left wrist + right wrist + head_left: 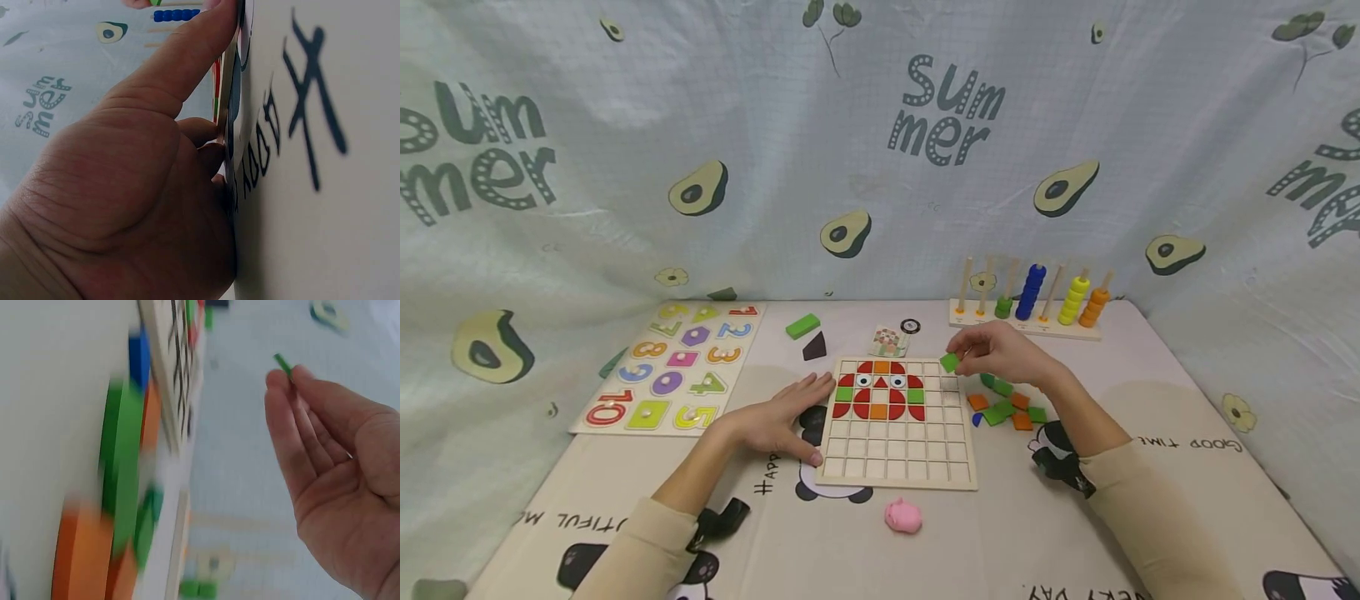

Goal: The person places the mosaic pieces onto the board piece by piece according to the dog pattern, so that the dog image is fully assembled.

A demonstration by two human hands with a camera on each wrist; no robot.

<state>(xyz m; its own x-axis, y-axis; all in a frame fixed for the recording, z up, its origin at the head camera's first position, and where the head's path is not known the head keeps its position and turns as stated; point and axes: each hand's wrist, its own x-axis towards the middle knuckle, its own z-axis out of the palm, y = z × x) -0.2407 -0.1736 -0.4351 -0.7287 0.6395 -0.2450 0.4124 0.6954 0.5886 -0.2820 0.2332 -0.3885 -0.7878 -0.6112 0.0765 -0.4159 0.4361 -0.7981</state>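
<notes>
Head view: one wooden grid board (897,449) lies on the table (820,550) in front of you.
Laid pieces: two eye pieces (897,381), two orange squares (878,412) and two green squares (915,396), set among red pieces (862,402).
Loose tiles, right of board: three orange tiles (1022,422), one blue tile (977,420); loose green tiles (1037,415) overlap, count uncertain.
Right hand (1003,352): yours is partly closed, thumb and fingertips pinching one green tile (950,362) above the board's upper right corner; right wrist view shows it edge-on, clear of the table.
Left hand (778,414): yours is wide open, thumb and fingers spread, their tips touching the board's left edge.
Peg stand (1022,326): one, seven pegs; four carry beads (green, blue, yellow, orange).
Number puzzle (658,385): one, to your left.
Singles: one pink toy (903,517) below the board; beyond it, one picture card (889,342), one black-and-white disc (910,327), one green block (803,326), one dark block (814,347).
</notes>
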